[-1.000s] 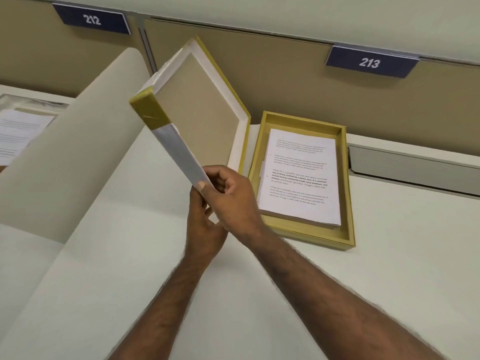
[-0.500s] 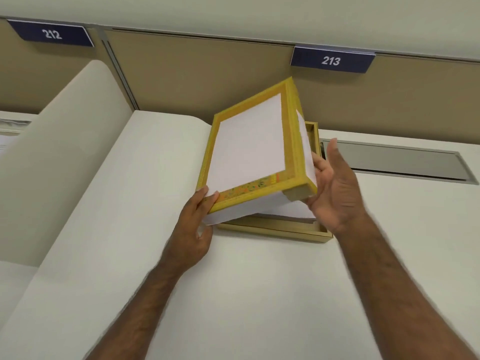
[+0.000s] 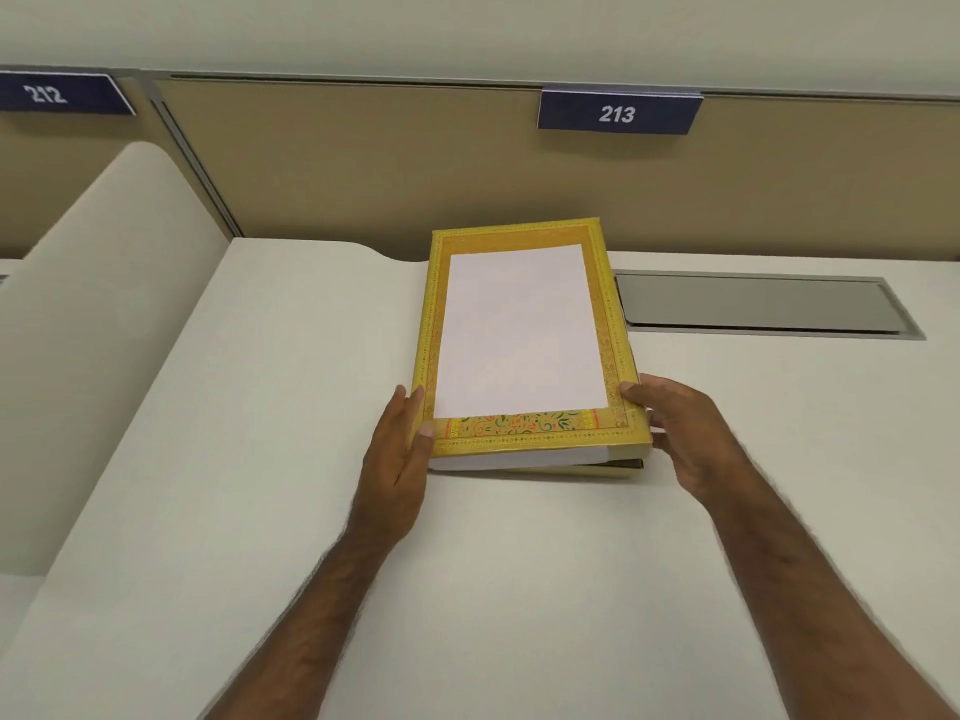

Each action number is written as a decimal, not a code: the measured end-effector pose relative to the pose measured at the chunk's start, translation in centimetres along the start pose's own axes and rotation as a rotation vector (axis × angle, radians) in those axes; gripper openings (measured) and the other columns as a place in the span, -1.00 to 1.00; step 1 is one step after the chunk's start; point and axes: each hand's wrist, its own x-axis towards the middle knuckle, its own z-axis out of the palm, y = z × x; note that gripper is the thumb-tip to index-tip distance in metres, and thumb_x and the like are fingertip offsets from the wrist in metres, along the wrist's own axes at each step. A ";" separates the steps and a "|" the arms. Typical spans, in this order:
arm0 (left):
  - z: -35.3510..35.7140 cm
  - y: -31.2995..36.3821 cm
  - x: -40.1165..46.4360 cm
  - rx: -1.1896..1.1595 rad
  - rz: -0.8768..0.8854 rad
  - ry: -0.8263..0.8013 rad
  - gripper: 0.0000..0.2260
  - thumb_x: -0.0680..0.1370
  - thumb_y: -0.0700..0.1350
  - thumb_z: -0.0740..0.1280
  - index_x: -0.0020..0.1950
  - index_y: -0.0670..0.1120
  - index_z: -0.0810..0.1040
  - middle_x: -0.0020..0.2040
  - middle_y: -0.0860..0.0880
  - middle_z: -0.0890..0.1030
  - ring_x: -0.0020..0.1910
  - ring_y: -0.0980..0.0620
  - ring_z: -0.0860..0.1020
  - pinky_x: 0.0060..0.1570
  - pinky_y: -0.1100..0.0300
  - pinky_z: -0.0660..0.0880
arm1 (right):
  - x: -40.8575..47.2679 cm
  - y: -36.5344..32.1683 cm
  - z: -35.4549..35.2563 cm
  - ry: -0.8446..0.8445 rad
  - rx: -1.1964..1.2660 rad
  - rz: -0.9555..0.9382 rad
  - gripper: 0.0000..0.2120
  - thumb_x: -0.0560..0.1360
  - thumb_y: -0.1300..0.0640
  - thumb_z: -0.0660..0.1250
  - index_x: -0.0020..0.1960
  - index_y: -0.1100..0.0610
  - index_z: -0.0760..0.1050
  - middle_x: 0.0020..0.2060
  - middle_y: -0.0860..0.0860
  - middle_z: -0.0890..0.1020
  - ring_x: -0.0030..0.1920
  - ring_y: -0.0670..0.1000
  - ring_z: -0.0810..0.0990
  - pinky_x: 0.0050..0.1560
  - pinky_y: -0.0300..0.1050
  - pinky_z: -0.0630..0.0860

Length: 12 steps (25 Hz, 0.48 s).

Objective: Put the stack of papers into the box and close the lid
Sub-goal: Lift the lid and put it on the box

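Observation:
The yellow lid [image 3: 524, 330], with a white panel in its middle and a flowered band near its front, lies flat over the box on the white desk. Only a thin strip of the box base [image 3: 626, 466] shows under the lid's front right corner. The stack of papers is hidden inside. My left hand [image 3: 402, 459] grips the lid's front left corner, thumb on top. My right hand [image 3: 685, 433] holds the front right corner, thumb on the lid's top edge.
A grey cable hatch [image 3: 758, 304] is set into the desk right of the box. A beige partition wall with signs 212 [image 3: 47, 93] and 213 [image 3: 616, 114] stands behind. A curved divider [image 3: 104, 314] rises at the left.
The lid was swung over from upright at the left and lowered flat onto the box, covering the papers. Both hands moved to its front corners.

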 end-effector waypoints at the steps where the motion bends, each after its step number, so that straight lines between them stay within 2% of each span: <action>1: 0.5 0.2 0.3 0.019 -0.029 0.027 -0.56 0.73 -0.08 0.25 0.63 -0.03 0.35 0.66 -0.01 0.30 0.65 0.07 0.25 0.62 0.03 0.22 | 0.0 0.5 0.1 0.033 -0.034 -0.001 -0.68 0.64 0.06 0.42 0.35 0.12 0.68 0.09 0.15 0.82 -0.05 0.09 0.72 0.07 0.07 0.57; 4: 1.2 0.6 0.9 0.087 0.005 0.044 -0.55 0.71 -0.17 0.28 0.62 -0.14 0.36 0.63 -0.11 0.35 0.63 -0.06 0.31 0.60 0.00 0.25 | 0.1 1.5 0.5 0.137 -0.078 -0.036 -0.55 0.63 -0.01 0.46 0.47 0.09 0.57 0.14 0.08 0.77 0.06 0.07 0.73 -0.01 -0.01 0.59; 7: 1.4 0.5 1.3 0.136 0.023 0.057 -0.56 0.72 -0.24 0.23 0.62 -0.19 0.34 0.62 -0.15 0.37 0.62 -0.10 0.32 0.58 0.11 0.23 | 0.0 2.4 0.5 0.191 -0.169 -0.108 -0.55 0.62 -0.04 0.46 0.49 -0.03 0.56 0.23 0.10 0.66 0.23 0.13 0.67 0.01 -0.04 0.54; 10: 1.6 0.4 1.7 0.169 0.058 0.074 -0.56 0.72 -0.30 0.20 0.62 -0.22 0.34 0.62 -0.17 0.37 0.62 -0.12 0.33 0.57 0.17 0.22 | -0.3 2.4 0.8 0.174 -0.200 -0.163 -0.60 0.66 -0.01 0.40 0.50 -0.07 0.56 0.17 0.05 0.70 0.19 0.13 0.69 -0.04 -0.07 0.53; 12: 1.7 0.6 1.9 0.169 0.074 0.103 -0.56 0.71 -0.32 0.19 0.61 -0.23 0.35 0.60 -0.18 0.40 0.61 -0.13 0.36 0.55 0.29 0.21 | -0.5 2.2 1.1 0.178 -0.280 -0.198 -0.59 0.68 0.00 0.35 0.52 -0.08 0.53 0.17 0.04 0.69 0.13 0.12 0.70 -0.09 -0.11 0.52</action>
